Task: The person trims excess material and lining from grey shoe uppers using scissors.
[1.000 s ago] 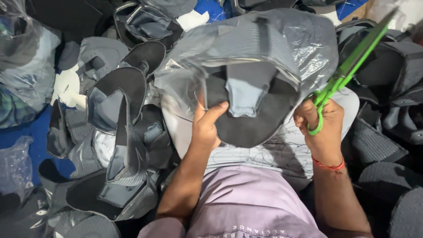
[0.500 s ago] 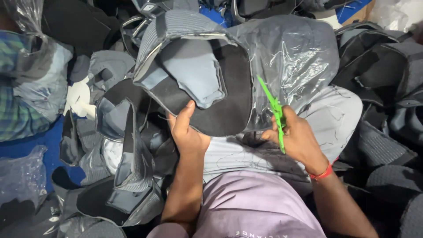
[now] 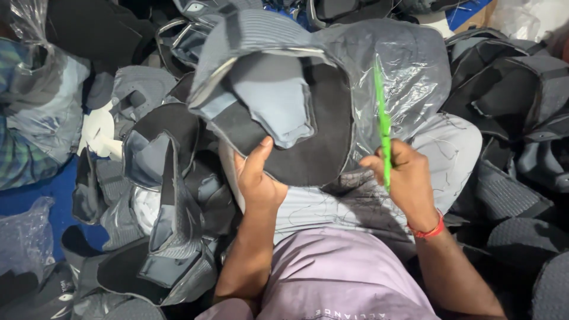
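Green scissors (image 3: pixel 383 127) have swung from pointing away to upright in the right hand (image 3: pixel 403 178), closed round them, while the left hand (image 3: pixel 258 181) keeps gripping the grey-black pad (image 3: pixel 284 112), now tilted up over the lap, underside showing, beside the plastic (image 3: pixel 409 77).

heaps of grey and black fabric pieces (image 3: pixel 160 195) on every side, blue floor (image 3: pixel 41 201) showing at left, clear plastic bags (image 3: pixel 24 243) at left, crumpled plastic (image 3: pixel 527 18) top right, soft even light

Blue floor (image 3: pixel 41 195) under fabric pieces (image 3: pixel 160 160)
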